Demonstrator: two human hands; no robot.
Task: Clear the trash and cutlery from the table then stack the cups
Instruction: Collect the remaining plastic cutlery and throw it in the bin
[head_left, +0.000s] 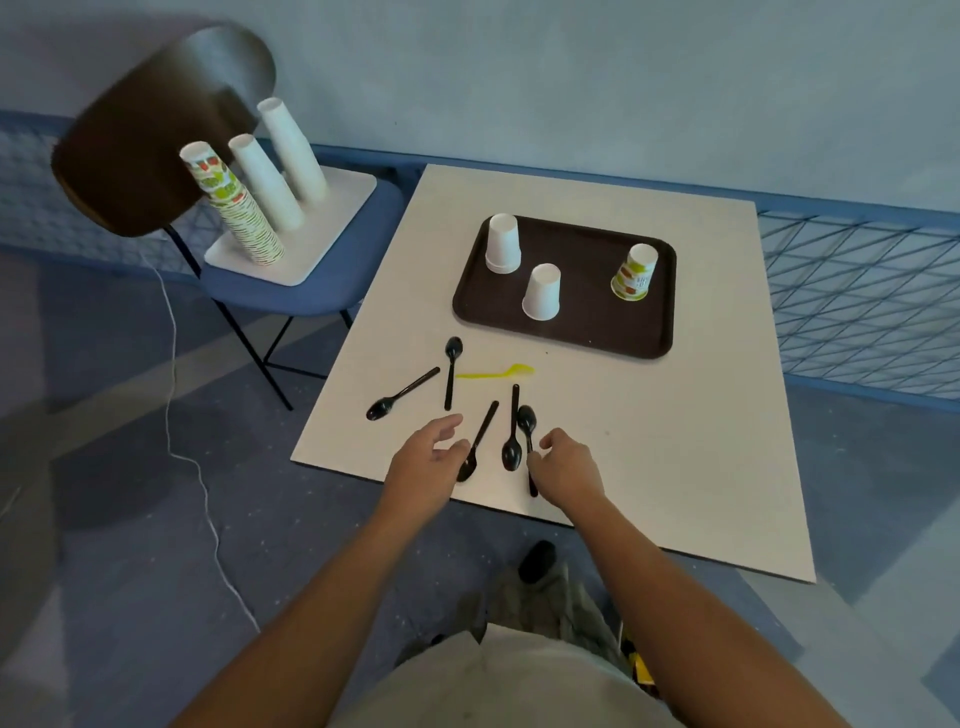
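Observation:
Several black plastic spoons lie scattered on the near part of the white table (675, 441), among them one at the left (400, 395) and one upright (451, 371). A yellow spoon (496, 372) lies between them and the tray. My left hand (434, 460) hovers with fingers apart over the bowl end of a slanted black spoon (478, 441). My right hand (563, 467) has its fingers curled at the handle of another black spoon (527, 423); whether it grips it is unclear. On the brown tray (597, 332) stand two white cups (503, 243) (542, 291) and a printed cup (635, 272), all upside down.
A blue chair (291, 291) stands left of the table and carries a white board with three tall cup stacks (234, 208). Its brown backrest (145, 130) rises at the upper left. A white cable (171, 374) runs over the floor. A blue mesh barrier (857, 291) lines the wall.

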